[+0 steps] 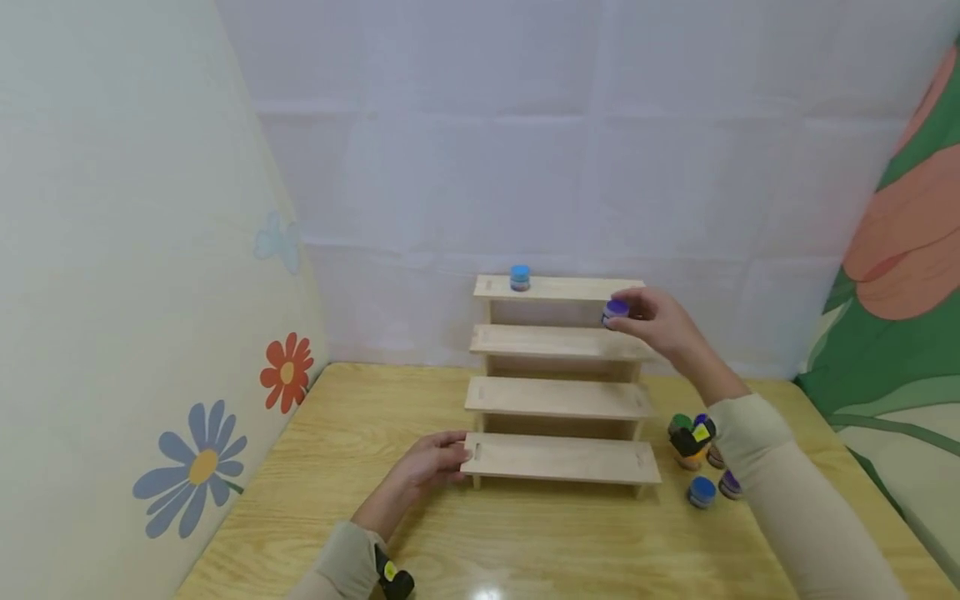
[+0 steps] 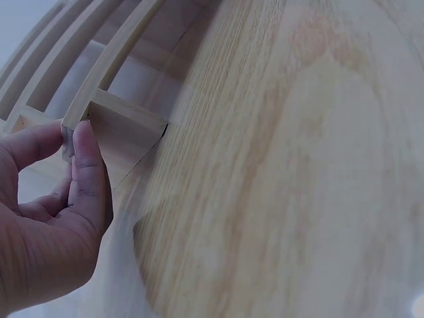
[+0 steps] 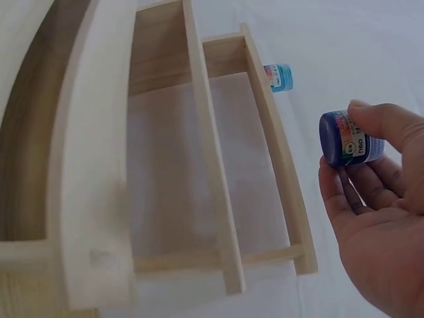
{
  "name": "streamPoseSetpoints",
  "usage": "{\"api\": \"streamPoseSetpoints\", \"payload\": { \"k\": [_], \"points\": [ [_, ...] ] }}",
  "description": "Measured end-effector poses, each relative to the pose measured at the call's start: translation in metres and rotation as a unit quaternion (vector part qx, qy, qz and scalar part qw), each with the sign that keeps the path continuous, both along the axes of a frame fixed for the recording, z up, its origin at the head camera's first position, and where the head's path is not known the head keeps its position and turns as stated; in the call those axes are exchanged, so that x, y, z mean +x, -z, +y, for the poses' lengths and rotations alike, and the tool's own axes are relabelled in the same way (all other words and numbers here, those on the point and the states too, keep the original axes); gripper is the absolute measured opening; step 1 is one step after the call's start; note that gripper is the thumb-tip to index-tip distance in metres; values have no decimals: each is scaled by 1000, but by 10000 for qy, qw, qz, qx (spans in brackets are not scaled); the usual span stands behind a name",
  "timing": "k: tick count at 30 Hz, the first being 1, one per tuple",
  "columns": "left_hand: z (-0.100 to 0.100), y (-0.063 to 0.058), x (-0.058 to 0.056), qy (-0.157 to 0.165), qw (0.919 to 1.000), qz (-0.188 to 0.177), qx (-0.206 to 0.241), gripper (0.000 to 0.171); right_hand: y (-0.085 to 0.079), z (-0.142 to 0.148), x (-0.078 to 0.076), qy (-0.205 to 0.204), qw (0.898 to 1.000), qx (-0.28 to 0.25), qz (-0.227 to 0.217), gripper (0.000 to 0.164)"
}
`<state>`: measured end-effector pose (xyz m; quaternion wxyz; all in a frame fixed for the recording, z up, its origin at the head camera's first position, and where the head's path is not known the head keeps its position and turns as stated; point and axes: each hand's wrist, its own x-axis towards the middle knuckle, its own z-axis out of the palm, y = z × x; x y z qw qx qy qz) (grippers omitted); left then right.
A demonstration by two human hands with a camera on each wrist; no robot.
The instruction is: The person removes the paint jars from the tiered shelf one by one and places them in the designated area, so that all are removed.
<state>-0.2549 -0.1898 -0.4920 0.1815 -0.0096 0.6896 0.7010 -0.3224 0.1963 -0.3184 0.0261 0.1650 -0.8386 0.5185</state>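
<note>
A wooden stepped rack (image 1: 562, 398) with several shelves stands on the table. My left hand (image 1: 431, 461) pinches the left end of its lowest shelf, thumb and finger on the board's edge in the left wrist view. My right hand (image 1: 660, 321) holds a small purple-lidded paint jar (image 1: 616, 311) near the right end of the top shelf. In the right wrist view this jar (image 3: 344, 140) is pinched between thumb and fingers, apart from the rack. A light-blue-lidded jar (image 1: 520, 278) stands on the top shelf toward the left.
Right of the rack, several more jars sit on the table, among them a blue-lidded jar (image 1: 701, 492), a purple-lidded jar (image 1: 730, 484) and a green-lidded jar (image 1: 680, 424). My right forearm partly hides that group. A white cloth backdrop (image 1: 555, 167) hangs behind the rack.
</note>
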Motion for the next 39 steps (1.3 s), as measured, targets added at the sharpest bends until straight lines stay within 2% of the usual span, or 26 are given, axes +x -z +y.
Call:
{"api": "streamPoseSetpoints", "payload": {
  "k": [5,11,21,34,39],
  "points": [
    [0,0,-1,16,10000,10,14,62,13,17,13,26,9998,121,132,48],
    [0,2,-2,91,10000,24,-20,64,26,38,32,109,9997,195,17,51],
    [-1,5,-5,-23,10000,-10,-71,61,49,71,62,392,9985,368,-109,55],
    [-2,5,-4,-30,10000,-31,-84,60,81,100,98,111,9996,212,-122,49],
    [-1,4,-4,-55,9999,-30,-124,60,95,107,111,-3,9986,-63,-517,52]
  ]
}}
